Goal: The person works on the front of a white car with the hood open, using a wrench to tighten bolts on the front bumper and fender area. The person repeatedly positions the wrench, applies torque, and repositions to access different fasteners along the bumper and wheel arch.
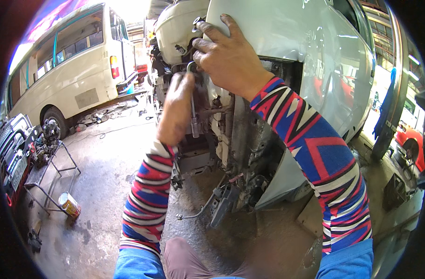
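My left hand (175, 109) is closed, slightly blurred, around a thin metal L-shaped wrench (193, 104). The wrench's bent end is at the top by my fingertips, and a socket-like end (195, 128) hangs below. My right hand (231, 60) lies against the front edge of a pale car fender (268, 28), fingers spread, one raised; its thumb is hidden. By its fingertips sits a small round metal tab with a hole (196, 23). A whitish plastic tank (177, 32) stands behind both hands. Under them is the car's exposed front structure (240, 144).
A loose grey part on a hose (224, 204) hangs low at the car's front. Left are a metal stand (52, 172) carrying engine parts, a tin can (69, 204) and a cream van (77, 65). A post (391, 93) and red car (410, 139) stand right.
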The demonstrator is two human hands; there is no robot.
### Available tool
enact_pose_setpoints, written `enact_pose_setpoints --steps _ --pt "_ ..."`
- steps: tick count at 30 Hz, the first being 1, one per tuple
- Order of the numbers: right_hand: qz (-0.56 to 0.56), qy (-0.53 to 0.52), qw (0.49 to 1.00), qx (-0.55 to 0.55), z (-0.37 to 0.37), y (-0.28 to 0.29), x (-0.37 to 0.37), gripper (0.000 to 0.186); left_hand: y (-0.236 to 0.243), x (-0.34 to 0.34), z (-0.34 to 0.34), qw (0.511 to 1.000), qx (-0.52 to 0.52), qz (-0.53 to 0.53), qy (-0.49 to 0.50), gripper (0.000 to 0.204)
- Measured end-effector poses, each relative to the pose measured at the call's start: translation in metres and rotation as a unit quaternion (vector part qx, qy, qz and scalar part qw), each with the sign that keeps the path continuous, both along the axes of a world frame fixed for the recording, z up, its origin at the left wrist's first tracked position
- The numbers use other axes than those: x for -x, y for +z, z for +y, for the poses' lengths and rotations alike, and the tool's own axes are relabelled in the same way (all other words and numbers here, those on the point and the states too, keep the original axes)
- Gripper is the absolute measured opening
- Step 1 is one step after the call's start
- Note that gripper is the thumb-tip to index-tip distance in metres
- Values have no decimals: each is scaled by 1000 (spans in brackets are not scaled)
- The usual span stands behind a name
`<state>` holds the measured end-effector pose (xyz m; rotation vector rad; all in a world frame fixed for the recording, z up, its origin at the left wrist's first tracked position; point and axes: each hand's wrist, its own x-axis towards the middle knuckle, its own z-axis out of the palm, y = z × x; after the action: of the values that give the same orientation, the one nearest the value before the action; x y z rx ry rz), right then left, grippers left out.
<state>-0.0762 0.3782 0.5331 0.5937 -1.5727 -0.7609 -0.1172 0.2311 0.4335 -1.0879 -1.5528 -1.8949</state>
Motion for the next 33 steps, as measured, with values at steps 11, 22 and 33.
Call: enact_pose_setpoints --steps 11,22,33 --pt "16 65 996 -57 -2 7 -3 20 -46 -22 23 925 -151 -311 -157 49" --pt "12 94 990 -108 -6 12 -4 16 -37 -42 18 915 -153 -332 -172 50" --pt "-67 75 993 -59 -6 11 -9 18 -36 -34 10 895 -147 -363 -212 51"
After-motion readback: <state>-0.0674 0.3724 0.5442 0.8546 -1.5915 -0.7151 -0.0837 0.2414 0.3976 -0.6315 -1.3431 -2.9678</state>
